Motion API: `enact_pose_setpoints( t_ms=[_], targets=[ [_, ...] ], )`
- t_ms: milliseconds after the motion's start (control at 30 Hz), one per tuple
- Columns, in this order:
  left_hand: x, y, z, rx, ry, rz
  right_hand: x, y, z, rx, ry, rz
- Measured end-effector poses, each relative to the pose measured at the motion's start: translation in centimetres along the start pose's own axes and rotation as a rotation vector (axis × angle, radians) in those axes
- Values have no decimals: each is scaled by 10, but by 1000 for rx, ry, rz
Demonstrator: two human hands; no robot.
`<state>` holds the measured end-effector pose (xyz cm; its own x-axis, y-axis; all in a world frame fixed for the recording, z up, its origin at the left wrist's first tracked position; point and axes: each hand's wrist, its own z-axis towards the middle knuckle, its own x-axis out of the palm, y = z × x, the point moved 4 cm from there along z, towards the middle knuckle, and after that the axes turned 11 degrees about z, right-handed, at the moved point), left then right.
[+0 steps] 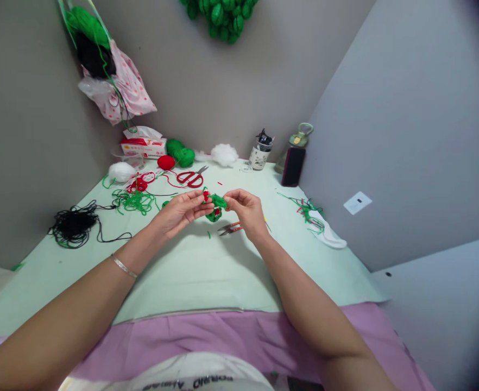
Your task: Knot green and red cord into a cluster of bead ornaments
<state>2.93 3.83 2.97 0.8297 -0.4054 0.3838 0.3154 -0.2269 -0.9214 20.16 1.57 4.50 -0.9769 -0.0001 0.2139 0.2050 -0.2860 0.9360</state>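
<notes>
Between both hands, above the middle of the table, is a small green crocheted piece (pixel 218 201) with red and white parts. My left hand (pixel 186 209) pinches its red-and-white end between thumb and fingers. On the other side, my right hand (pixel 245 209) grips the green edge with thumb and forefinger. Just below hangs or lies another green part (pixel 214 215) with a dark red patch; whether it is joined to the held piece I cannot tell. Orange-handled thread snips (pixel 230 229) lie on the table under my right hand, partly hidden by it.
Red-handled scissors (pixel 190 178), a red yarn ball (pixel 166 163), green yarn (pixel 180 153) and a tissue box (pixel 144 146) sit at the back left. Black yarn (pixel 76 225) lies left. White stuffing (pixel 224 155), a jar (pixel 260 152), a phone (pixel 294 167) and yarn scraps (pixel 308 210) stand or lie farther right.
</notes>
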Motion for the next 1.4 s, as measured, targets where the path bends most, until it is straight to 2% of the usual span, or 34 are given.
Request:
enact_pose_setpoints(
  t_ms=[467, 667, 767, 900, 1000, 1100, 1233, 1400],
  targets=[
    [2, 0, -2, -34, 66, 55, -1, 6, 0, -61, 77, -19],
    [7, 5, -3, -70, 146, 103, 6, 11, -4, -144, 140, -135],
    [8, 7, -2, -71, 124, 95, 7, 11, -5, -165, 133, -174],
    [6, 9, -1, -71, 46, 70, 7, 19, -11, -345, 63, -361],
    [7, 10, -2, -61, 36, 68, 14, 20, -18, -483, 132, -586],
    [11, 11, -4, -41, 48, 111, 21, 14, -21, -532, 220, -781],
    [14, 14, -6, -12, 13, 231, 23, 10, -23, -561, 236, -958],
    [9, 16, -2, 41, -64, 425, 30, 10, -28, -645, 291, -1022]
  ],
)
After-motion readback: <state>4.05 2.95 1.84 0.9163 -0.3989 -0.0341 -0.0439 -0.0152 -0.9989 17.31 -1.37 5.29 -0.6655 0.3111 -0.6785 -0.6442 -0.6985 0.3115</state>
